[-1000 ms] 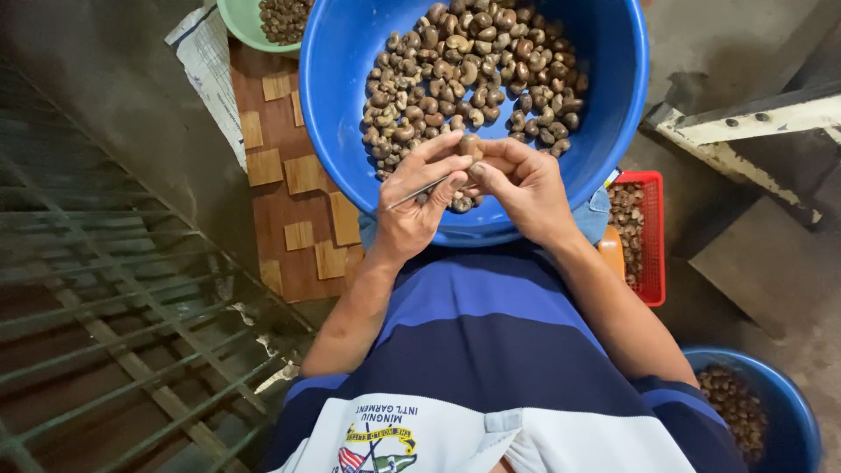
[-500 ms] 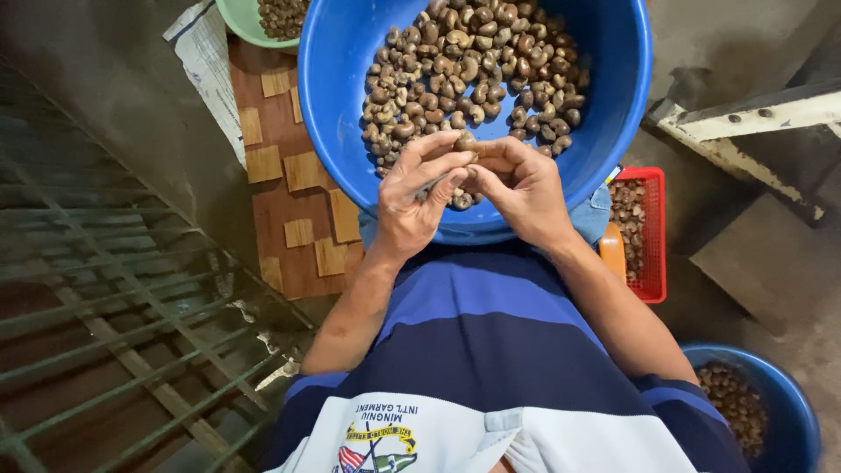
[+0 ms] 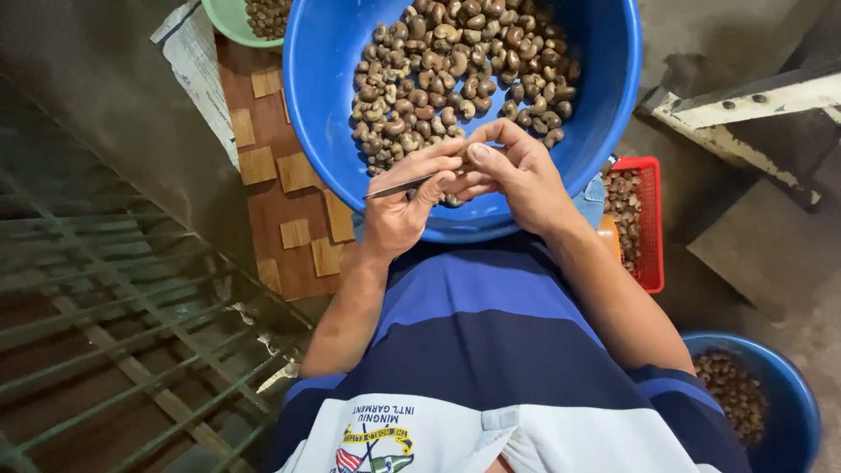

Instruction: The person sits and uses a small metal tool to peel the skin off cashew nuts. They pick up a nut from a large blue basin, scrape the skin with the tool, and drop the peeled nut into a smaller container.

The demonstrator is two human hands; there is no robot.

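A big blue basin (image 3: 315,105) rests at my lap, holding a heap of brown shelled nuts (image 3: 455,70). Over its near rim, my left hand (image 3: 399,215) grips a thin metal pick (image 3: 399,186) whose tip points left. My right hand (image 3: 526,180) pinches a single nut (image 3: 464,151) between thumb and fingers, right against the left hand's fingertips. Both hands touch each other above the basin's near wall. My blue and white striped shirt fills the bottom of the view.
A green bowl (image 3: 229,19) of nuts sits at the top left. On the right are a red basket (image 3: 648,219) and a small blue bucket (image 3: 793,412), both with nuts. A tiled wooden board (image 3: 289,201) and a metal grate (image 3: 105,333) lie left; a white frame (image 3: 745,101) stands right.
My hands have stayed over the basin's near rim, working the nut. The left hand has turned a little, so the pick now sticks out to the left.
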